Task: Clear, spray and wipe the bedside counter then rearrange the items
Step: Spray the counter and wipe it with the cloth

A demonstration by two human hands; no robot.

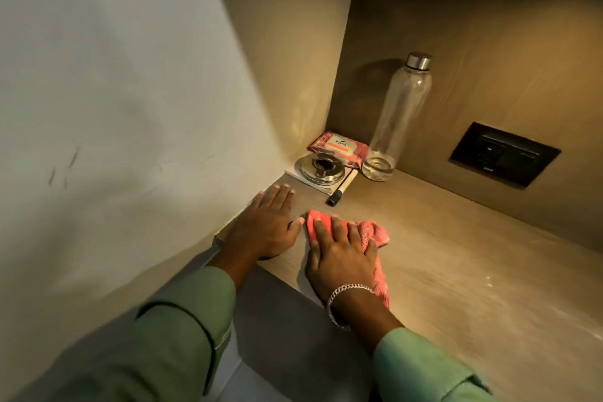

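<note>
A pale wall fills the nine o'clock side of the view. At its foot the left hand (267,222) lies flat and open on the worktop (456,254), palm down, fingers together pointing toward twelve o'clock, gripping nothing; its thumb tip comes close to the corner of the pink cloth (375,235). Just beside it, at three o'clock, the right hand (339,258) presses down on that cloth with fingers spread and flattened, not curled around it. The cloth lies on the worktop near the front edge; one bunched end shows past the fingers, and a strip trails back under the wrist, where a silver bracelet (349,290) sits. Both sleeves are light green.

Toward twelve o'clock, in the back corner, a round metal ashtray (319,168) rests on a white notepad (293,173). A pen (341,189) with a dark cap lies along the pad's right edge. Behind them lies a pink packet of wipes (339,147). At one o'clock a clear bottle (396,117) with a metal cap stands upright, touching the packet. At two o'clock a black socket plate (504,155) is set in the rear panel.
</note>
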